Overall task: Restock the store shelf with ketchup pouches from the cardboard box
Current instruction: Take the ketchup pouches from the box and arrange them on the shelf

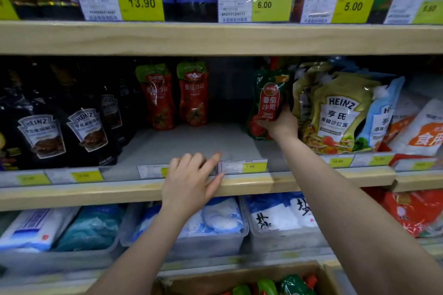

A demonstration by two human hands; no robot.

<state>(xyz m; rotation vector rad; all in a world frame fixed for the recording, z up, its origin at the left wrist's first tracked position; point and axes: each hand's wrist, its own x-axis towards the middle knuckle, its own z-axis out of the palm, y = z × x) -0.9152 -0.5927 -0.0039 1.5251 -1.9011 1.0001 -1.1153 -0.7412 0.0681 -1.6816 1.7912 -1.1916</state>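
Observation:
My right hand [281, 124] grips a green and red ketchup pouch [267, 100], held upright on the right side of the middle shelf [215, 143], beside the yellow Heinz salad dressing bags [340, 112]. Two red ketchup pouches [177, 96] stand at the back of the same shelf, left of a bare gap. My left hand [191, 179] rests on the shelf's front edge with fingers spread, covering part of a price tag. The cardboard box [244, 280] sits at the bottom, with more green and red pouches [280, 286] inside.
Dark Heinz sauce pouches [64, 127] fill the shelf's left side. White and blue bags [395, 117] crowd the far right. The upper shelf [215, 38] carries bottles and price tags. Below, clear bins [182, 244] hold white salt bags.

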